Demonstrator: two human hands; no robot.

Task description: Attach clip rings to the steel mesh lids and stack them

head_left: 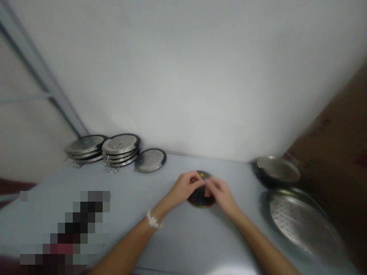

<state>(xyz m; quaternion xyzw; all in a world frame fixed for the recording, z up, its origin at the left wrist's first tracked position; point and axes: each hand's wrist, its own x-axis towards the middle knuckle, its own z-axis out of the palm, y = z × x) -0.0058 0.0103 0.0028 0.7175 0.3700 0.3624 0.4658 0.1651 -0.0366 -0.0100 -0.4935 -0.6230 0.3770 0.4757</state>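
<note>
My left hand and right hand pinched together over a dark round disc, grip unclear, perforated steel lids stacked ahead-left, perforated tray right.

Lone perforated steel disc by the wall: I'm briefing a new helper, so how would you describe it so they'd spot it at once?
Find where the pale grey table meets the white wall. Left of centre stand two stacks of perforated steel discs. Just right of them lies a single dark-rimmed perforated disc, alone, not stacked.

I note a stack of perforated steel discs, a second stack, a lone disc, and a large perforated tray.
</note>
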